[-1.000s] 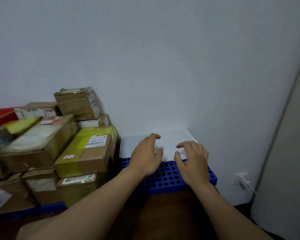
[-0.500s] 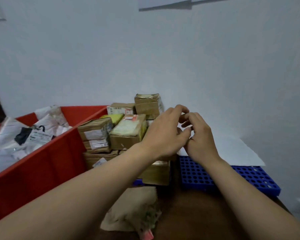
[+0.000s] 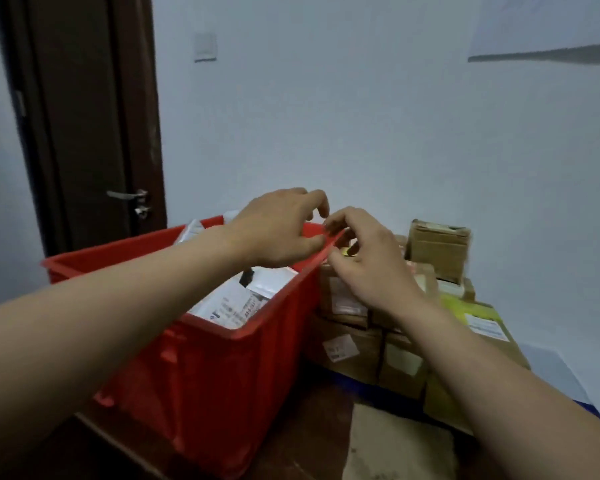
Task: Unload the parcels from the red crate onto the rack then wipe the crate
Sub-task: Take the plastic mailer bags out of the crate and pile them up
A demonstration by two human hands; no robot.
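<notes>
Both hands – left hand (image 3: 278,230) and right hand (image 3: 368,268) – hover half-curled and empty above the red crate's (image 3: 222,375) far right corner, over white parcels (image 3: 236,303).

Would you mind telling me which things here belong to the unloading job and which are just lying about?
Part of the job:
- red crate
- white parcels inside it
- cardboard boxes stacked to its right
- left hand and right hand, both empty above the crate's rim

Just lying about:
- dark door
- wall switch
- flat cardboard piece on the floor
</notes>
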